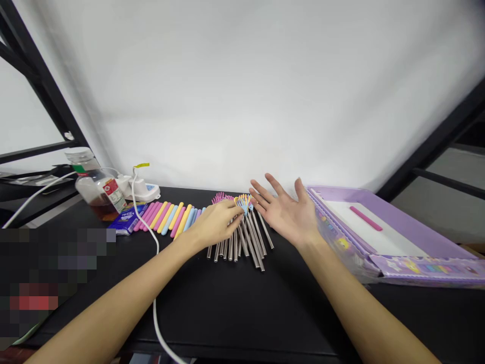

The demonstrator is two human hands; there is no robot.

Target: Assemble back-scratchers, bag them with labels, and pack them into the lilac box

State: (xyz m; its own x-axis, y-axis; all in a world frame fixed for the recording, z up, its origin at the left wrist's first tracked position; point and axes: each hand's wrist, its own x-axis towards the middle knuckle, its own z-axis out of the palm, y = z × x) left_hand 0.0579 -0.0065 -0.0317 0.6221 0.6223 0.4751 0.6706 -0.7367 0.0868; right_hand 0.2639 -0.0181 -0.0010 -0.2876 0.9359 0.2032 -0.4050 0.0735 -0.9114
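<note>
My left hand (215,222) lies over the far end of a fanned bundle of steel rods (242,247), its fingertips against small blue and yellow plastic pieces (243,202). I cannot tell whether those fingers grip anything. My right hand (284,212) hovers with fingers spread just right of the rods, holding nothing. Pink plastic pieces (222,198) sit partly hidden behind my left hand. To the left lies a row of pastel pink, yellow and blue sticks (166,217).
A white cable (154,308) crosses the black table (242,313) from a power strip (138,188). Behind it stand a jar of brown liquid (99,189) and a blue packet (127,220). A purple tray (401,222) holding a pink stick (366,218) sits right. A pixelated patch covers the lower left.
</note>
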